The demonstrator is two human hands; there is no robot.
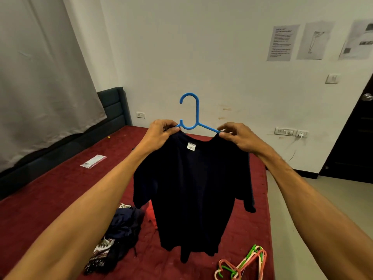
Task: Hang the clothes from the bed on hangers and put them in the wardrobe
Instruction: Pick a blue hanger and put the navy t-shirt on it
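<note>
A dark navy T-shirt (191, 195) hangs in the air in front of me on a blue plastic hanger (194, 116), whose hook points up and left. My left hand (161, 132) pinches the shirt's collar and the hanger's left shoulder. On the right shoulder of the hanger, my right hand (236, 136) pinches the collar the same way. A white size label shows inside the neckline. Below the shirt lies the bed (60, 195) with its dark red cover. The wardrobe is out of view.
A pile of dark and patterned clothes (115, 239) lies on the bed at lower left, with a red piece (151, 216) behind the shirt. Several coloured hangers (244, 263) lie at the bed's lower right corner. A small plastic packet (93, 161) rests farther back. A dark door (355, 138) stands right.
</note>
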